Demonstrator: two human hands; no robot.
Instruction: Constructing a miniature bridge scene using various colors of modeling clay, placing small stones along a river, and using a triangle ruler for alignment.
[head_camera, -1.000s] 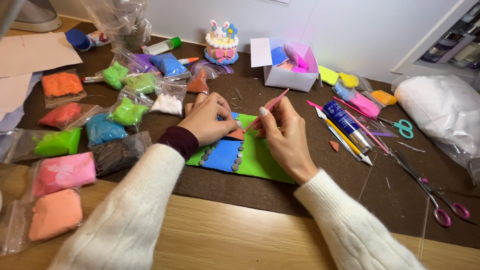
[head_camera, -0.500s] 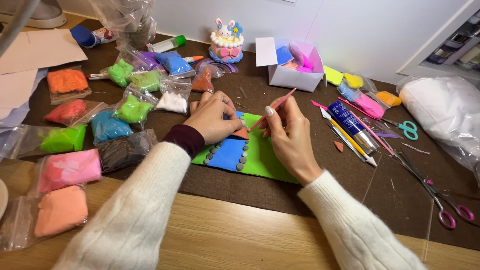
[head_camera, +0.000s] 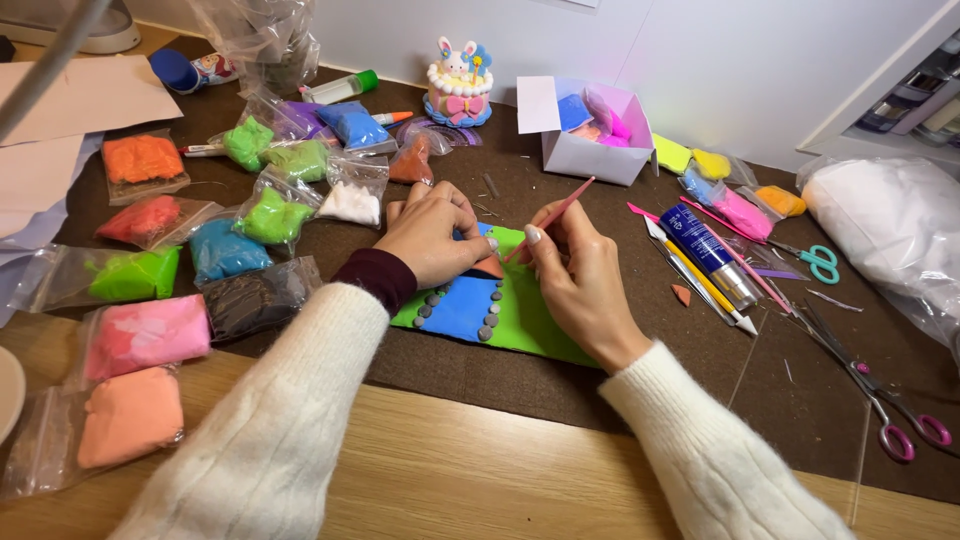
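Observation:
A green clay slab (head_camera: 528, 325) lies on the brown felt mat (head_camera: 640, 400), with a blue strip (head_camera: 462, 305) edged by small grey pebbles across it. My left hand (head_camera: 432, 236) rests on the slab's far end, fingertips pressing an orange-brown clay piece (head_camera: 489, 267). My right hand (head_camera: 577, 275) grips a thin pink modelling tool (head_camera: 556, 214) like a pen. Its tip points down at that orange-brown piece, right beside my left fingertips.
Bags of coloured clay (head_camera: 245, 225) spread over the left side. A white box (head_camera: 590, 135) and a bunny cake figure (head_camera: 458, 85) stand at the back. A blue glue tube (head_camera: 706, 255), sticks and scissors (head_camera: 885, 420) lie right, beside a white plastic bag (head_camera: 895, 225).
The view has shifted slightly. Both hands stay on the slab's far end, and the pink tool's tip has dipped a little closer to the orange-brown piece.

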